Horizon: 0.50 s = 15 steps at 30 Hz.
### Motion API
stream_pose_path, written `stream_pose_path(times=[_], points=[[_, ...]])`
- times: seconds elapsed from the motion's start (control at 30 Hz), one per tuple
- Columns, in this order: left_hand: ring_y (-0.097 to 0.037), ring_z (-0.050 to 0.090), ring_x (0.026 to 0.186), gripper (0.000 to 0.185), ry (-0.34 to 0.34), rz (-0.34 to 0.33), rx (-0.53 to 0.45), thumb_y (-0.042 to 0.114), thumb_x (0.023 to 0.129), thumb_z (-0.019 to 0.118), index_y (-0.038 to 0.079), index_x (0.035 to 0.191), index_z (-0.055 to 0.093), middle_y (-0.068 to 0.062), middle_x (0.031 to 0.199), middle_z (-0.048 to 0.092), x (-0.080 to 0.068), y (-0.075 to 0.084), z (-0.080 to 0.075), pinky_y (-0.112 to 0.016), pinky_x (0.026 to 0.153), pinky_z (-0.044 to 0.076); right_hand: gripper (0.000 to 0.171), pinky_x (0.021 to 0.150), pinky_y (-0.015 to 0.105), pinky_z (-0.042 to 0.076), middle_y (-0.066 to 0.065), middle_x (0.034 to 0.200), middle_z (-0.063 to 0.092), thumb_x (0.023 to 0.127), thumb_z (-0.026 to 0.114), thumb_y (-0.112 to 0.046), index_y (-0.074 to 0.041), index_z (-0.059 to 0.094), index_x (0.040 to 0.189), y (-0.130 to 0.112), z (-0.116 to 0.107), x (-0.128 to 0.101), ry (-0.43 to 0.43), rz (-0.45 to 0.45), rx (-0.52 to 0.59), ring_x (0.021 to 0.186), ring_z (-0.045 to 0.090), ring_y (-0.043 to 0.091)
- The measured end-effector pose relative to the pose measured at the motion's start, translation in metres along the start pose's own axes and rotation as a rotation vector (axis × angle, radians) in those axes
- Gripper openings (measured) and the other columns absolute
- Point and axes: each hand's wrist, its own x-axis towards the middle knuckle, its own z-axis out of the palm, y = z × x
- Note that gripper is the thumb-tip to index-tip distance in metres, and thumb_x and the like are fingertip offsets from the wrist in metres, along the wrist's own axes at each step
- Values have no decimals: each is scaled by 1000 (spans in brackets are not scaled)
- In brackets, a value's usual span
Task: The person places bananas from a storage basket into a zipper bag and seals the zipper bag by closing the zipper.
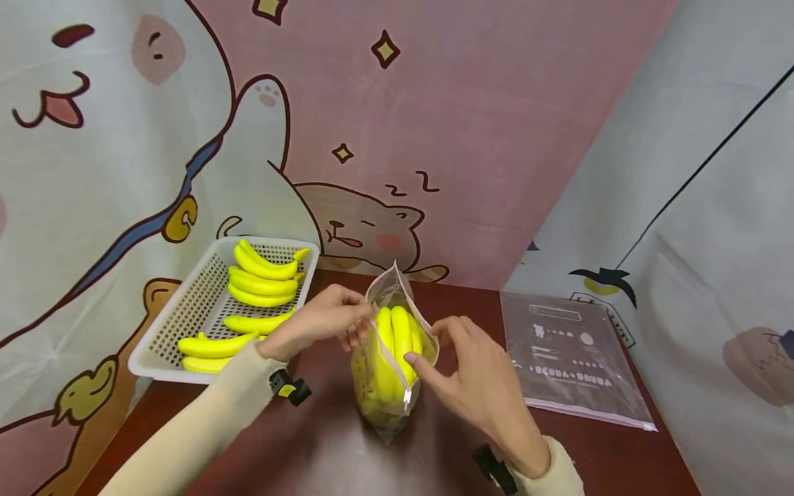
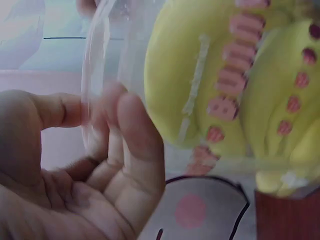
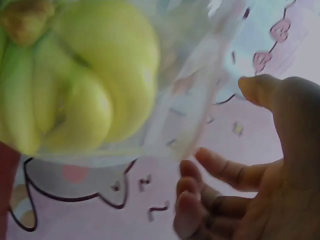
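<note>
Frame centre | left hand (image 1: 322,320) pinches bag (image 1: 391,358) mouth | right hand (image 1: 477,386) fingers loose, touching opposite rim | bananas (image 1: 397,344) upright between

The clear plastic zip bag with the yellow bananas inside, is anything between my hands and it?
Nothing visible. The left hand already pinches the clear plastic zip bag at its open top edge, and the right hand is at the opposite side of the mouth, beside the yellow bananas.

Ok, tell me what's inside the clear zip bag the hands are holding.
The zip bag holds a bunch of yellow bananas, tops showing at its open mouth. The left hand pinches one edge; the right hand touches the other. The bag's bottom is blurred, so the count is unclear.
</note>
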Motion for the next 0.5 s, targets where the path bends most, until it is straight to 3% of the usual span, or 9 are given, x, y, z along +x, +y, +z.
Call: stream_pose_path(times=[0.13, 0.23, 0.37, 0.5], points=[[-18, 60, 54, 29, 87, -37, 92, 30, 97, 69, 5, 83, 65, -7, 67, 62, 8, 5, -8, -34, 57, 60, 49, 51, 19, 34, -19, 69, 48, 78, 73, -74, -29, 55, 83, -18, -3, -20, -15, -31, -71, 59, 41, -2], [-20, 60, 56, 31, 130, -45, 142, 35, 95, 70, 6, 86, 63, -9, 68, 63, 19, 8, -15, -34, 57, 60, 54, 48, 17, 30, -22, 64, 43, 75, 72, -78, -28, 53, 80, -28, 1, -27, -23, -53, -91, 54, 37, -4], [-22, 62, 59, 30, 143, -14, 233, 37, 95, 70, 8, 100, 63, -10, 75, 63, 38, 10, -19, -34, 59, 60, 53, 48, 17, 32, -22, 66, 47, 70, 83, -65, -23, 55, 85, -33, 8, -32, 19, -41, -102, 55, 40, -5], [-25, 61, 59, 32, 99, 84, 310, 32, 96, 69, 18, 124, 64, -9, 83, 62, 55, 13, -22, -37, 60, 60, 45, 47, 16, 30, -21, 62, 43, 67, 87, -51, -24, 52, 76, -33, 12, -38, 54, -56, -100, 52, 35, -5]])
